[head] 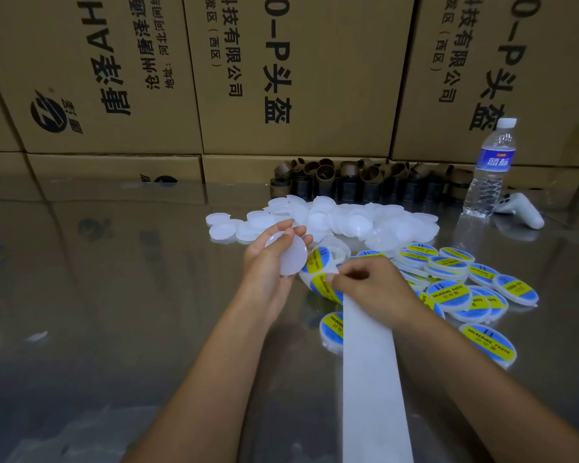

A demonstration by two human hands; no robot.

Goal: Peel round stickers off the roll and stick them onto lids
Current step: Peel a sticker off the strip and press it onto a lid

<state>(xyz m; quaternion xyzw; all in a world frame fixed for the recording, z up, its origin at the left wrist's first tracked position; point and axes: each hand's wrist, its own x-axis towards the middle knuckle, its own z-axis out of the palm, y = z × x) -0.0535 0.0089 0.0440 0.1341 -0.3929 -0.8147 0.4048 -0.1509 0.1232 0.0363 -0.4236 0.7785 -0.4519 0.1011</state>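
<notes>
A packing workshop or storeroom: printed cardboard boxes (281, 78) stacked wall-like across the top of the frame, a shiny metal table (114, 295), heaped white lids (348, 218) at centre (labelled lids (448, 292) at right), empty cardboard cores (348, 178) behind.

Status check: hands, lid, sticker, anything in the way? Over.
Left hand holds blank lid. Right hand pinches at roll; no sticker on lid yet. Nothing between the hands; backing strip trails toward camera.
</notes>
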